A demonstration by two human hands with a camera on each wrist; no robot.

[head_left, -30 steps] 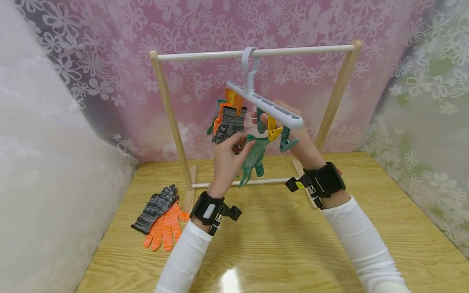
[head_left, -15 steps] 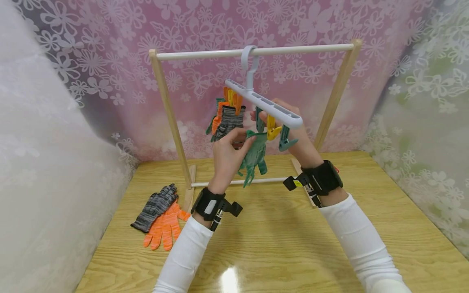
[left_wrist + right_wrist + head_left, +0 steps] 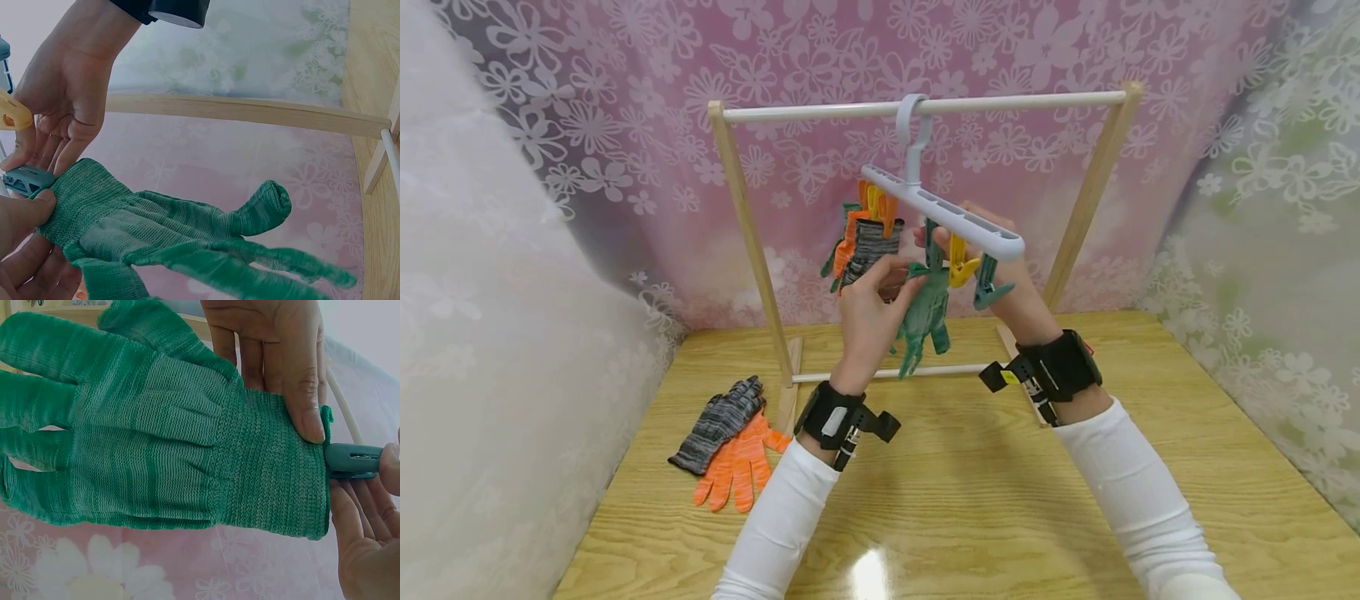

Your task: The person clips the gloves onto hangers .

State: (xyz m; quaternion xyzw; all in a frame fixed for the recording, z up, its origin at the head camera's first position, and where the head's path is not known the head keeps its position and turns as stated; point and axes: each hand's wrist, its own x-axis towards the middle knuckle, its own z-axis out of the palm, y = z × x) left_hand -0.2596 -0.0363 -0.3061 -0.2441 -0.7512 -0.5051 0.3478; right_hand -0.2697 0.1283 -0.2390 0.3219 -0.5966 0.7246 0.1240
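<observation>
While it hangs under the clip hanger, here's how everything sits:

green glove [image 3: 923,312]: up in the air below the grey hanger bar, cuff at the top, its digits pointing down toward the counter. In the right wrist view the cuff edge sits right at the mouth of the teal clip [image 3: 352,460].

left hand [image 3: 868,321]: fingers [image 3: 304,394] curled round the glove's cuff, thumb pressed on the front of the knit, the rest tucked behind. So it's pinching the glove, not relaxed.

right hand [image 3: 1011,287]: behind the hanger, fingers [image 3: 44,140] pinching that teal clip right next to the cuff. Can't tell if the clip's mouth is actually biting the fabric.

clip hanger [image 3: 942,212]: grey plastic bar, tilted, hooked over the white rod [image 3: 925,106] of the wooden rack [image 3: 741,217]. A yellow clip [image 3: 958,267] and another teal one hang just beside the glove.

already hung: a grey glove [image 3: 871,243] and an orange one clipped at the far end of the bar, touching each other.

counter [image 3: 1000,500]: light wood. A second grey glove [image 3: 718,423] lies partly over an orange glove [image 3: 737,471] off to the left, well apart from the hands.
</observation>
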